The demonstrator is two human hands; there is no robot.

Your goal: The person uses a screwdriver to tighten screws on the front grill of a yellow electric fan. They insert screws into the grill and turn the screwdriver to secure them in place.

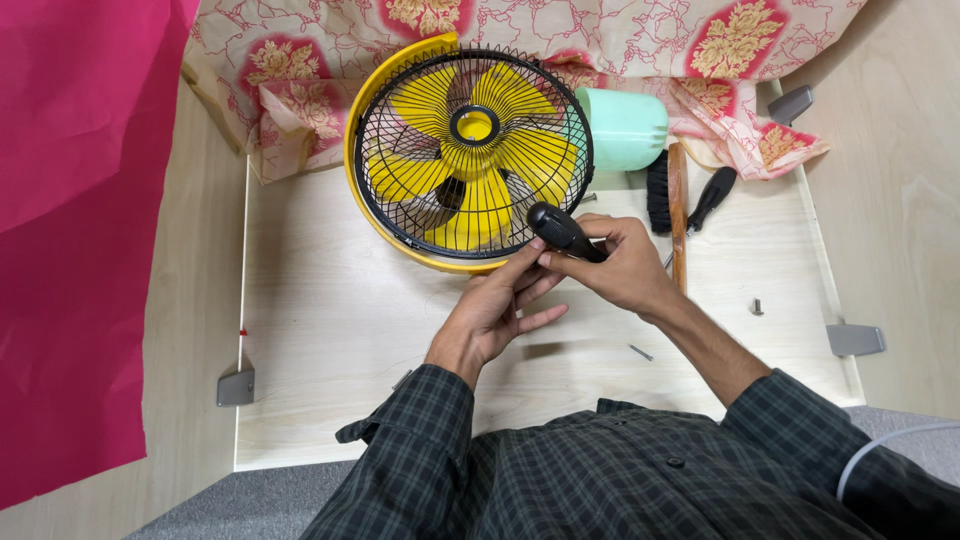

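Right hand [625, 265] grasps a black tool handle [562, 230], fingers wrapped around it, so that the handle points up and left toward the lower rim of the fan [470, 150]. Left hand [500, 305] is not clenched: its fingers are stretched and their tips touch the handle from below, I think to steady and guide it while the other hand keeps the grip. I cannot see the tip of the tool, because the hands and the handle cover it. The fan is yellow with a black wire grille, and it lies face up near the far edge of the wooden board [330, 330], a little left of the middle, so its front is open to the person from above. Just beside the fan, on its right, lies a pale green cylinder [622, 128], partly on a flowered cloth [600, 40] that covers the far edge. To the right of the hands a brush [668, 195] and a second screwdriver [708, 200] rest near each other, within easy reach. Small screws [757, 306] lie apart toward the right edge of the board, perhaps put aside there so they do not roll under the hands.
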